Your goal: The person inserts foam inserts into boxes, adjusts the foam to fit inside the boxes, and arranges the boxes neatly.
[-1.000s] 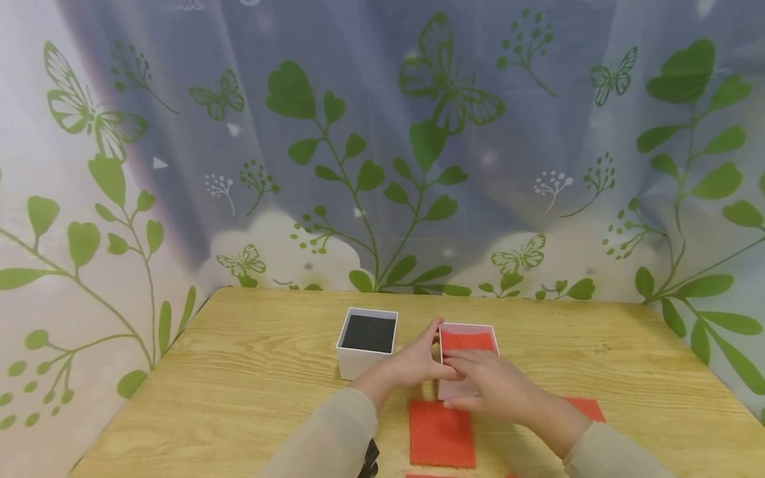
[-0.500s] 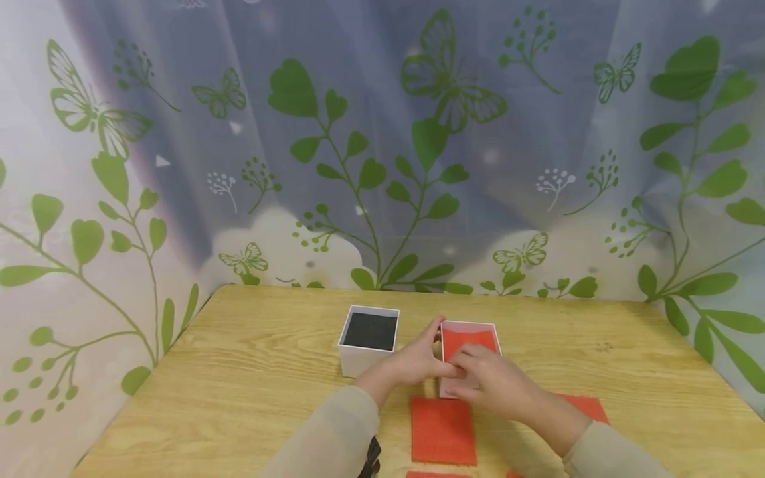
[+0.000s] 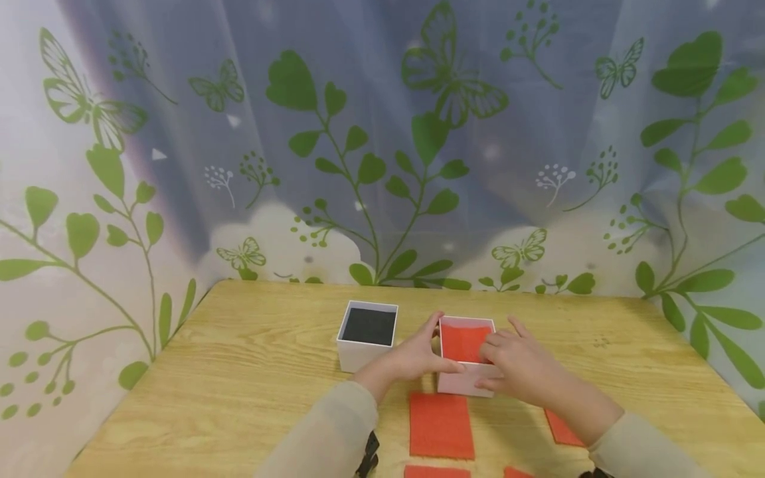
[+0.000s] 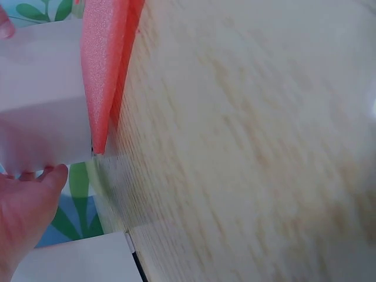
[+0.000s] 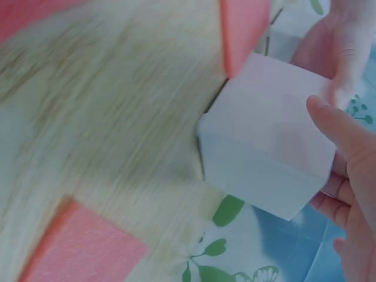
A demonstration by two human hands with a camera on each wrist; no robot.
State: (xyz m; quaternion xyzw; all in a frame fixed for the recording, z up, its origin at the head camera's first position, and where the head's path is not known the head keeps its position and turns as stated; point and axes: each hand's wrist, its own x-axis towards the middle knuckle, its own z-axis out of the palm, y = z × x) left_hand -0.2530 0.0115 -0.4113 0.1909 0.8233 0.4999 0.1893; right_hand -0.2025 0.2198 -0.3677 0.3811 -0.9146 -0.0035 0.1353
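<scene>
A small white box (image 3: 466, 388) stands at mid-table with a red cloth square (image 3: 461, 344) lying inside it. My left hand (image 3: 412, 358) holds the box's left side, thumb along the near rim and fingers around the far corner. My right hand (image 3: 526, 368) is at the box's right side; its bent fingers reach over the rim onto the red cloth, while the thumb lies outside by the front wall. In the right wrist view, the right thumb (image 5: 335, 120) overlaps the box (image 5: 258, 129); parts of the fingers are hidden behind it.
Left of my left hand stands another white box (image 3: 361, 357) with a black square (image 3: 368, 325) inside. A red square (image 3: 441, 425) lies just in front of the held box. More red pieces lie at the near edge (image 3: 436, 472) and under the right forearm. A patterned curtain (image 3: 382, 166) hangs behind.
My right hand has slid from the middle of the box's front to its right side, uncovering more of the red cloth inside. The left hand keeps its place on the box.
</scene>
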